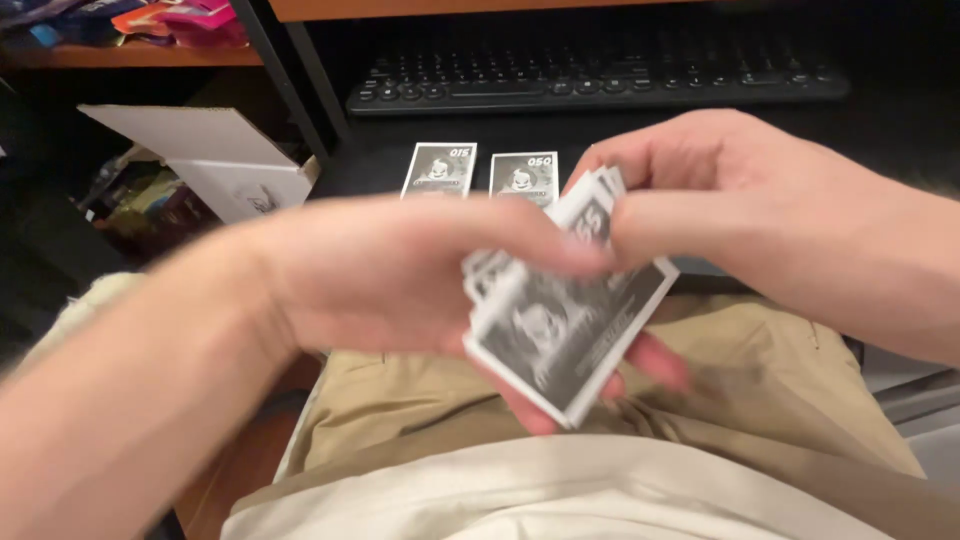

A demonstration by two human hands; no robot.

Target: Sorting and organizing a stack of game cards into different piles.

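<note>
At the far left, an open white cardboard box stands on the floor beside the desk, well apart from your work, with colourful things on a wooden shelf above it.

Your left hand carries the stack of black-and-white cards from below; its fingers are curled under the stack and the tips show past the lower edge. The stack is in the air above your lap, tilted, between both hands and in front of the desk edge. Keep this hand quiet and let the cards rest flat on the fingers, so the stack stays square. I judge that a loose hold here would let the lower cards fan out, because the corners already spread a little.

On the dark desk two cards of the same kind lie face up, just beside each other, and behind them is a black keyboard.

Your right hand pinches a few cards at the top of the stack, thumb against fingers. Lift only the cards you pinch, and slowly. The picture is blurred here, so I cannot count them.
</note>
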